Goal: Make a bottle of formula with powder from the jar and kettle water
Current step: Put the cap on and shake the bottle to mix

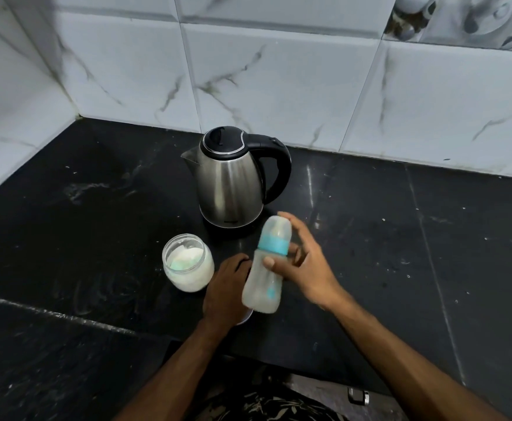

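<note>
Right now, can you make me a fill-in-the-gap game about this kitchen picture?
1. The right hand holds the baby ____.
2. The bottle has a collar coloured ____.
3. The open jar holds white ____.
4. The steel kettle has its lid ____.

Missing words: bottle; blue; powder; closed

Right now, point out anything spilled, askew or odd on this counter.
White specks dot the black counter, perhaps spilled powder. The jar stands open. The right hand holds the capped bottle tilted.
</note>
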Tool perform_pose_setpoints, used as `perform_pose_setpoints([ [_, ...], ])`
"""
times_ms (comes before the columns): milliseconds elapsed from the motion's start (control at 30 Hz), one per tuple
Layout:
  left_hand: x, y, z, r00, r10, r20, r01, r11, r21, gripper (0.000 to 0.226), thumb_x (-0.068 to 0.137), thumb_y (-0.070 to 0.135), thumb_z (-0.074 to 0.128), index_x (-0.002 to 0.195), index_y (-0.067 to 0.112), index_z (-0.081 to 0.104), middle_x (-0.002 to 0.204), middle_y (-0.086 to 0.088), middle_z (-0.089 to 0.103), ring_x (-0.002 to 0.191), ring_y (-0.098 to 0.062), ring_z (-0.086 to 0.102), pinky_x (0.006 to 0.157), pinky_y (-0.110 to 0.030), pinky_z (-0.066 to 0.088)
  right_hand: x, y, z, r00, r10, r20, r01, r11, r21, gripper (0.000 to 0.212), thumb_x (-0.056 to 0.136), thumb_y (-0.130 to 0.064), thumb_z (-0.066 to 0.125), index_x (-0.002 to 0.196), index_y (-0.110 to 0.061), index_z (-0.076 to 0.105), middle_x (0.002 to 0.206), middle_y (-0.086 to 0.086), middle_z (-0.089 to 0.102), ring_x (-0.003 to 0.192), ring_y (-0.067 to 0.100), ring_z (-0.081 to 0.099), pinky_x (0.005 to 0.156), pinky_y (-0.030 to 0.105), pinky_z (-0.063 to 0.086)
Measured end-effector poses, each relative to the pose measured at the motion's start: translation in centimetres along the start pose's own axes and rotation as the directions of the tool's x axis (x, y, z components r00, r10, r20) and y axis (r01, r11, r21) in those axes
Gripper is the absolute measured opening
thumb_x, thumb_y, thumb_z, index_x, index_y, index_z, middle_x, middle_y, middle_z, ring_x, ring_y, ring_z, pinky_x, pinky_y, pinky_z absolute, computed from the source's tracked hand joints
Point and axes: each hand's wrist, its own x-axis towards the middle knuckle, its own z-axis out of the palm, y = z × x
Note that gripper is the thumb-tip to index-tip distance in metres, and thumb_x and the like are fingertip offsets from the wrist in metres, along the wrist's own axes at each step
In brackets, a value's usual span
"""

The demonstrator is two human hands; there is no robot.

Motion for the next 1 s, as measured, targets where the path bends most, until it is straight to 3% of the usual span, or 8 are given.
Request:
perform_pose_setpoints([
  [167, 0.3, -0.2, 0.3, 0.998, -0.061, -0.012, 0.062, 0.995, 0.077, 0.034, 0.09, 0.034, 0.048, 0.11, 0.014, 0.068, 0.118, -0.003, 0.062, 0.107, -0.021, 0.059, 0.094, -0.026, 0.04, 2.2, -2.0, -0.8, 0.919, -0.041, -0.391, 0.167, 0.941, 0.293, 0.066, 0.084, -0.02, 0.073, 0.141, -0.021, 0.038, 0.089, -0.003, 0.073, 0.082, 0.015, 0.07, 0.061, 0.033, 0.06],
  [233, 0.3, -0.4, 0.4, 0.999, -0.04, -0.026, 0.041, 0.997, 0.072, 0.03, 0.09, 0.031, 0.053, 0.11, 0.014, 0.067, 0.116, -0.004, 0.062, 0.106, -0.021, 0.059, 0.092, -0.026, 0.04, 2.0, -1.6, -0.6, 0.935, -0.037, -0.354, 0.147, 0.946, 0.29, 0.068, 0.083, -0.025, 0.075, 0.14, -0.024, 0.039, 0.095, -0.002, 0.072, 0.085, 0.016, 0.07, 0.062, 0.034, 0.06],
  [367, -0.1, -0.2, -0.1, 0.993, -0.11, 0.038, 0.115, 0.98, -0.162, 0.045, 0.076, 0.012, 0.075, 0.117, 0.02, 0.057, 0.116, -0.006, 0.064, 0.106, -0.025, 0.061, 0.09, -0.041, 0.051, 0.3, -0.5, 0.2, 0.999, -0.008, 0.031, 0.007, 1.0, 0.009, 0.075, 0.075, -0.018, 0.083, 0.136, -0.034, 0.042, 0.117, 0.019, 0.065, 0.097, 0.025, 0.071, 0.072, 0.034, 0.059],
  [533, 0.3, -0.2, 0.4, 0.999, -0.041, -0.019, 0.042, 0.998, 0.055, 0.034, 0.09, 0.034, 0.048, 0.111, 0.014, 0.068, 0.117, -0.003, 0.062, 0.108, -0.02, 0.059, 0.094, -0.027, 0.043, 2.5, -2.1, -0.8, 0.936, -0.08, -0.344, 0.173, 0.953, 0.247, 0.062, 0.083, -0.018, 0.073, 0.136, -0.024, 0.041, 0.09, -0.004, 0.072, 0.081, 0.014, 0.07, 0.059, 0.031, 0.058],
  [600, 0.3, 0.0, 0.2, 0.998, -0.031, -0.045, 0.033, 0.998, 0.044, 0.033, 0.089, 0.034, 0.049, 0.112, 0.017, 0.065, 0.117, -0.005, 0.062, 0.107, -0.022, 0.06, 0.093, -0.028, 0.043, 2.3, -1.8, -0.6, 0.948, -0.067, -0.312, 0.155, 0.95, 0.269, 0.064, 0.082, -0.02, 0.071, 0.138, -0.024, 0.04, 0.094, -0.002, 0.072, 0.084, 0.015, 0.07, 0.062, 0.032, 0.059],
  [733, -0.1, 0.6, -0.8, 0.996, -0.084, -0.014, 0.08, 0.979, -0.186, 0.048, 0.074, 0.021, 0.066, 0.117, 0.027, 0.046, 0.117, -0.014, 0.064, 0.107, -0.029, 0.06, 0.091, -0.041, 0.05, 0.9, -0.3, 0.1, 0.999, -0.026, 0.034, 0.026, 1.0, 0.013, 0.08, 0.072, -0.02, 0.085, 0.137, -0.033, 0.042, 0.112, 0.011, 0.067, 0.096, 0.024, 0.071, 0.073, 0.034, 0.059],
  [900, 0.4, -0.2, 0.3, 0.999, -0.035, -0.029, 0.037, 0.998, 0.051, 0.032, 0.09, 0.034, 0.049, 0.109, 0.014, 0.067, 0.116, -0.004, 0.062, 0.105, -0.022, 0.06, 0.091, -0.03, 0.045, 3.0, -1.5, -1.0, 0.93, -0.071, -0.36, 0.178, 0.946, 0.272, 0.067, 0.082, -0.023, 0.076, 0.139, -0.024, 0.04, 0.093, -0.003, 0.073, 0.083, 0.016, 0.07, 0.061, 0.035, 0.059],
  [1000, 0.0, -0.3, 0.2, 0.997, -0.067, -0.034, 0.067, 0.998, -0.018, 0.034, 0.082, 0.018, 0.067, 0.115, 0.011, 0.063, 0.117, -0.009, 0.063, 0.107, -0.023, 0.057, 0.092, -0.032, 0.046, 1.7, -0.6, -0.2, 0.985, -0.033, -0.168, 0.059, 0.986, 0.154, 0.075, 0.076, -0.024, 0.081, 0.138, -0.03, 0.04, 0.105, 0.006, 0.07, 0.091, 0.023, 0.071, 0.067, 0.038, 0.06],
])
